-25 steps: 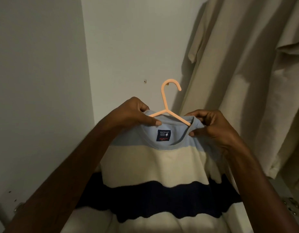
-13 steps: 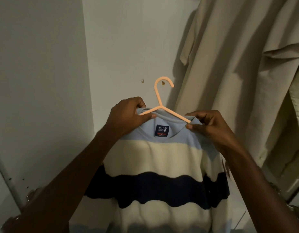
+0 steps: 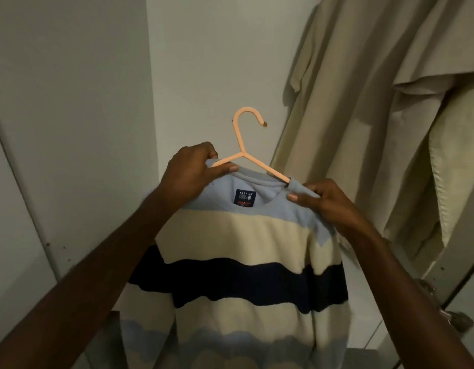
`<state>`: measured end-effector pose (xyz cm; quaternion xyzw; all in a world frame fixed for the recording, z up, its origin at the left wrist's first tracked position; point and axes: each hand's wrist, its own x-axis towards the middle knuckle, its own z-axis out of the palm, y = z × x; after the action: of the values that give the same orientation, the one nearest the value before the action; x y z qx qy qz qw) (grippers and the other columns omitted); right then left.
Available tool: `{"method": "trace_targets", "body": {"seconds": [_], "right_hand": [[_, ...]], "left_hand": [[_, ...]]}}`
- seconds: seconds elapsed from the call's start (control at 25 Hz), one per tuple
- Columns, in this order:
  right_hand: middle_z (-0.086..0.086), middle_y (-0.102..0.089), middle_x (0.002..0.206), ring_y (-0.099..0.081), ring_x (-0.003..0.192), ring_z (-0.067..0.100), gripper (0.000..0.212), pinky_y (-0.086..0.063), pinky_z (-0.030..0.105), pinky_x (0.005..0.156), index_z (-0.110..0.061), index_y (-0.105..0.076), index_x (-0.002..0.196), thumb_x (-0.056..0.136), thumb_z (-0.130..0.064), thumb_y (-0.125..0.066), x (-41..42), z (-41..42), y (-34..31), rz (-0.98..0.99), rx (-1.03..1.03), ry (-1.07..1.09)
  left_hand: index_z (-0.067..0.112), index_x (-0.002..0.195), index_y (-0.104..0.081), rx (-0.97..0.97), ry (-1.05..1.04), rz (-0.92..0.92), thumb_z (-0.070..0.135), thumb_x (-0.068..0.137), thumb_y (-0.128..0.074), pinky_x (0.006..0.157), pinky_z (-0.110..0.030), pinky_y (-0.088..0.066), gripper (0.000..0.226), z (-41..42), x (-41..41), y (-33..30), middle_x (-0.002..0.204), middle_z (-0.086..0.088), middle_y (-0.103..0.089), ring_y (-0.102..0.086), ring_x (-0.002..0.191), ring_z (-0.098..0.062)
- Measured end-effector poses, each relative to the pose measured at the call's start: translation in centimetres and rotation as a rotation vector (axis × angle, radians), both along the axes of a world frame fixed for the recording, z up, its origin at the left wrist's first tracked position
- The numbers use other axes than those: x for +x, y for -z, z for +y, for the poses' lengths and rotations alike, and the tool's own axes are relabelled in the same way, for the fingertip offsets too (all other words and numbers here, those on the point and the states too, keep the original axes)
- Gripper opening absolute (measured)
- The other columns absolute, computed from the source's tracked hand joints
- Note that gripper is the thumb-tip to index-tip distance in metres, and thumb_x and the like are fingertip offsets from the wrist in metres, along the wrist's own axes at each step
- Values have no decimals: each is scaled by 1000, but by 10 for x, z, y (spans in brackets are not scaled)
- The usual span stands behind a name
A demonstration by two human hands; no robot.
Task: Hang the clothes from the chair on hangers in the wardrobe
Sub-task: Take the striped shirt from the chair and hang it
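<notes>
1. A striped sweater [image 3: 246, 243] is held up at the centre of the view, already threaded on a peach plastic hanger [image 3: 242, 153] whose hook rises toward 12 o'clock, free of any rail.
2. The left hand [image 3: 192, 173] is closed at the sweater's 10 o'clock shoulder, where the collar edge and the hanger's left arm are pinched between thumb and fingers.
3. The right hand [image 3: 329, 205] is closed at the 2 o'clock shoulder, with the light blue fabric gripped just below the point where the hanger's right arm enters the neckline.
4. A beige garment [image 3: 377, 115] is seen hanging toward 2 o'clock, near the sweater; the pale wardrobe wall [image 3: 204, 62] lies behind.
5. Both ends of the hanger are hidden inside the sweater, and the sweater's hem is cut off at 6 o'clock. The beige garment's top is cut off by the frame. Metal hardware at 4 o'clock is too dim to make out.
6. A dark neck label [image 3: 244, 197] is sewn inside the collar; "NETPLAY" can be read at its top, while the smaller lines below are illegible.
</notes>
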<state>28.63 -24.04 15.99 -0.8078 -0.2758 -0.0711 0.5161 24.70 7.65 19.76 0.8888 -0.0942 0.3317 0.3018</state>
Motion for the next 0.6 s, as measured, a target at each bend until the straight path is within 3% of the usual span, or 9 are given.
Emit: {"method": "trace_targets", "body": {"seconds": [0.08, 0.2, 0.28, 0.36, 0.44, 0.52, 0.6], "right_hand": [[23, -68, 73, -62, 65, 24, 50, -44, 32, 62, 17, -65, 80, 79, -31, -81, -6, -11, 5, 42, 184, -8], [30, -72, 88, -67, 75, 29, 67, -49, 32, 66, 14, -71, 87, 69, -48, -90, -11, -25, 3, 44, 276, -37], [34, -71, 91, -67, 77, 30, 71, -49, 34, 67, 12, -72, 89, 65, -51, -91, -15, -40, 0, 31, 305, -23], [27, -75, 87, -69, 74, 29, 50, -52, 30, 63, 7, -76, 85, 67, -37, -89, -27, -56, -7, 33, 361, 16], [19, -76, 82, -71, 69, 25, 32, -55, 26, 58, 3, -77, 81, 68, -27, -83, -41, -69, -14, 19, 408, 33], [13, -76, 78, -71, 67, 22, 16, -56, 24, 57, -4, -78, 77, 71, -19, -78, -52, -75, -20, 15, 414, -12], [12, -76, 79, -72, 68, 22, 10, -58, 25, 59, -9, -79, 78, 78, -16, -71, -63, -73, -27, 4, 425, -77]], "left_hand": [[17, 71, -63, -89, 52, 58, 61, 66, -86, 53, -26, -31, 50, -3, -7, -6, 61, 9, -55, -46, 57, -7], [18, 74, -71, -146, 207, 175, 50, 56, -96, 56, -25, -35, 45, -2, -17, -18, 61, 3, -61, -48, 58, -6], [20, 80, -76, -83, 263, 225, 44, 63, -95, 62, -28, -42, 35, 14, -28, -16, 71, -1, -71, -58, 64, -11], [17, 76, -77, -94, 279, 241, 39, 75, -87, 62, -29, -39, 24, 32, -45, -2, 64, -8, -66, -55, 61, -13], [12, 73, -77, -225, 288, 241, 33, 81, -81, 59, -26, -35, 22, 38, -66, 13, 60, -20, -56, -49, 58, -16], [6, 88, -81, -337, 302, 182, 22, 83, -79, 59, -21, -45, 17, 32, -86, 23, 66, -13, -69, -62, 62, -15], [5, 102, -80, -477, 274, 59, 11, 83, -78, 67, -19, -54, 20, 22, -97, 24, 87, -6, -79, -74, 76, -15]]}}
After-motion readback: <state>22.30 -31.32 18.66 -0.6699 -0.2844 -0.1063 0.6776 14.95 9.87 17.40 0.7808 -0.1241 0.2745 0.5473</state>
